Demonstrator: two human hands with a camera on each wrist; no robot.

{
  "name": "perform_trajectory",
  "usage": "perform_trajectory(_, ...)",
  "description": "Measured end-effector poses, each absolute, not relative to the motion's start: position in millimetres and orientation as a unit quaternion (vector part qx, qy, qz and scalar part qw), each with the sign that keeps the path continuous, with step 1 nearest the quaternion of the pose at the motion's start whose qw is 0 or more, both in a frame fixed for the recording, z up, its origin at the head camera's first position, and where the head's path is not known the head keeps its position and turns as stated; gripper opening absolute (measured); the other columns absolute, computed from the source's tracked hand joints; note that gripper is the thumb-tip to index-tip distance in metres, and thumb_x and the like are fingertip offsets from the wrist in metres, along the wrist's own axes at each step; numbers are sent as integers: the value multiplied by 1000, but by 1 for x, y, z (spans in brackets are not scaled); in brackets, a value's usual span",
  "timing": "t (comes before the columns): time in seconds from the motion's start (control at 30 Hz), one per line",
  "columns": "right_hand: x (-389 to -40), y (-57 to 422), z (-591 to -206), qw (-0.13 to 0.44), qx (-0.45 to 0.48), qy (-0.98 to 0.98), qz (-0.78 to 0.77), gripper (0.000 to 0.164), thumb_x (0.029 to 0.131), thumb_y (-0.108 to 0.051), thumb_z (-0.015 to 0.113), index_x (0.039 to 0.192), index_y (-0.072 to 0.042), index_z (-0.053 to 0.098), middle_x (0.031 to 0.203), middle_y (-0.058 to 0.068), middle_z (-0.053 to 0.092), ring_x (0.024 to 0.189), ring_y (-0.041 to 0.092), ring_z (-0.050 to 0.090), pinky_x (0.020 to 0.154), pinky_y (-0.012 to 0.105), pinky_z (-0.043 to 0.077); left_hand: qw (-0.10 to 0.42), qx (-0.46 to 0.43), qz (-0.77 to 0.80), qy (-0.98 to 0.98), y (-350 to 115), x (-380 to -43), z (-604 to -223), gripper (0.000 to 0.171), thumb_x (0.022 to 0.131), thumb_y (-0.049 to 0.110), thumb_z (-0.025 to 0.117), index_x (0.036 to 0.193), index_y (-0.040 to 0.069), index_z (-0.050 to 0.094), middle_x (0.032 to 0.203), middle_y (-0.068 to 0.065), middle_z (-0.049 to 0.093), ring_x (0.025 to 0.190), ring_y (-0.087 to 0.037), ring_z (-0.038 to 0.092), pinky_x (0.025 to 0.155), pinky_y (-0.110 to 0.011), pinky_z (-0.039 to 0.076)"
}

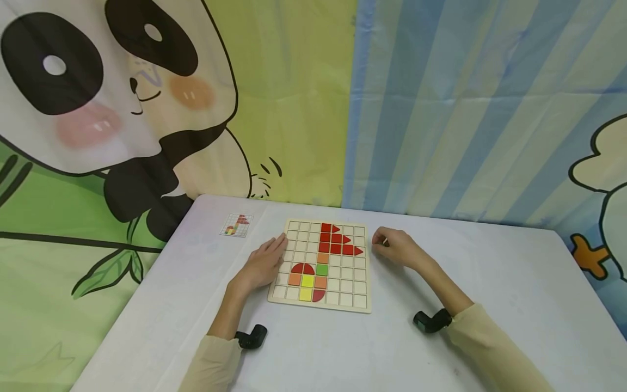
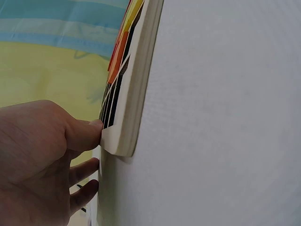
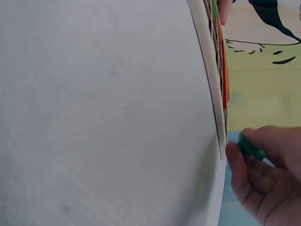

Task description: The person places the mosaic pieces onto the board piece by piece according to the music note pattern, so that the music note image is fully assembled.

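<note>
A square wooden grid board (image 1: 369, 283) lies flat on the table, with coloured pieces set in some of its cells. Red squares and triangles (image 1: 337, 238) fill its upper right part; orange, green, yellow and dark red pieces (image 1: 307, 280) sit lower down. Along the board's left edge rests my left hand (image 1: 260, 261), its thumb (image 2: 84, 134) touching the edge in the left wrist view. My right hand (image 1: 399, 247) is just off the board's right side. Between its thumb and finger it pinches a small green piece (image 3: 250, 147), whose shape is partly hidden.
A small printed card (image 1: 237, 225) with a coloured grid picture lies on the table left of the board. Black wrist cameras (image 1: 252, 337) are strapped to both forearms. Behind the white table (image 1: 161, 321) hangs a curtain (image 1: 294, 109) with a panda.
</note>
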State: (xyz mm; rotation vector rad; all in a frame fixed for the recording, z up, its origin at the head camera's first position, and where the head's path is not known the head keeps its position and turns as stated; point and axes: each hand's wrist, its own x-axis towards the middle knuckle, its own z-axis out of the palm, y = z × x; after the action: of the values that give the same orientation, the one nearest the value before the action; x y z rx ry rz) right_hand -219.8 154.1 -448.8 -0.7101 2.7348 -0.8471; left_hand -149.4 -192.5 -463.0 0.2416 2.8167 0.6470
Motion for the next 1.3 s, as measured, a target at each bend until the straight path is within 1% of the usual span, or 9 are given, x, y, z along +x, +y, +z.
perform_trajectory(0.13, -215, 149, -445, 80, -272, 879, -383, 13, 94, -8, 61, 106, -2, 61, 96, 13, 67, 71, 21, 68, 60, 24, 53, 122, 79, 223, 964, -194, -150, -464, 54, 103, 17, 40, 154, 10, 24, 164, -4, 15, 152, -32, 15, 119, -58, 17)
perform_trajectory(0.3, -206, 138, -437, 32, -303, 855, -420, 23, 93, -9, 63, 115, -1, 66, 104, 13, 70, 74, 19, 61, 64, 22, 50, 126, 78, 226, 963, -194, -150, -464, 54, 104, 19, 39, 155, 11, 23, 165, -3, 15, 152, -31, 14, 120, -58, 17)
perform_trajectory(0.43, -197, 130, -432, 60, -307, 840, -443, 30, 96, -12, 59, 125, -3, 63, 120, 17, 66, 79, 21, 60, 68, 22, 50, 123, 80, 226, 963, -194, -150, -465, 54, 103, 17, 40, 154, 10, 24, 164, -4, 16, 151, -32, 15, 119, -59, 18)
perform_trajectory(0.53, -191, 123, -429, 86, -300, 834, -456, 31, 97, -15, 59, 127, -7, 60, 115, 15, 66, 81, 22, 60, 68, 22, 51, 122, 82, 223, 964, -194, -150, -465, 54, 104, 17, 40, 154, 10, 24, 164, -4, 16, 152, -32, 15, 119, -59, 18)
perform_trajectory(0.7, -184, 115, -428, 105, -299, 825, -468, 24, 95, -14, 61, 117, -6, 59, 99, 7, 66, 84, 15, 58, 70, 21, 50, 122, 86, 219, 964, -193, -150, -465, 54, 104, 18, 40, 155, 10, 23, 164, -4, 15, 152, -32, 15, 119, -58, 18)
perform_trajectory(0.87, -180, 108, -426, 93, -345, 820, -448, 24, 96, -12, 59, 119, -6, 66, 106, 13, 69, 79, 12, 53, 69, 20, 49, 119, 87, 220, 964, -192, -151, -465, 54, 103, 17, 41, 154, 10, 24, 164, -4, 16, 152, -32, 15, 119, -58, 19)
perform_trajectory(1.0, -177, 103, -426, 104, -348, 811, -458, 28, 98, -12, 56, 125, -5, 60, 100, 15, 67, 76, 23, 56, 66, 21, 48, 119, 86, 220, 964, -192, -150, -464, 54, 103, 17, 41, 154, 10, 24, 164, -5, 16, 151, -32, 16, 119, -58, 19)
perform_trajectory(1.13, -174, 98, -425, 149, -322, 787, -505, 29, 96, -10, 58, 123, -2, 49, 94, 18, 64, 81, 35, 64, 70, 25, 56, 123, 85, 218, 964, -192, -150, -464, 55, 104, 18, 41, 155, 11, 23, 164, -3, 15, 152, -31, 15, 119, -58, 18)
perform_trajectory(1.3, -170, 92, -425, 139, -326, 790, -501, 23, 92, -10, 65, 112, -2, 57, 94, 10, 66, 83, 17, 63, 72, 23, 55, 126, 83, 217, 965, -193, -150, -464, 55, 103, 18, 41, 155, 12, 23, 165, -3, 15, 152, -31, 14, 120, -57, 18)
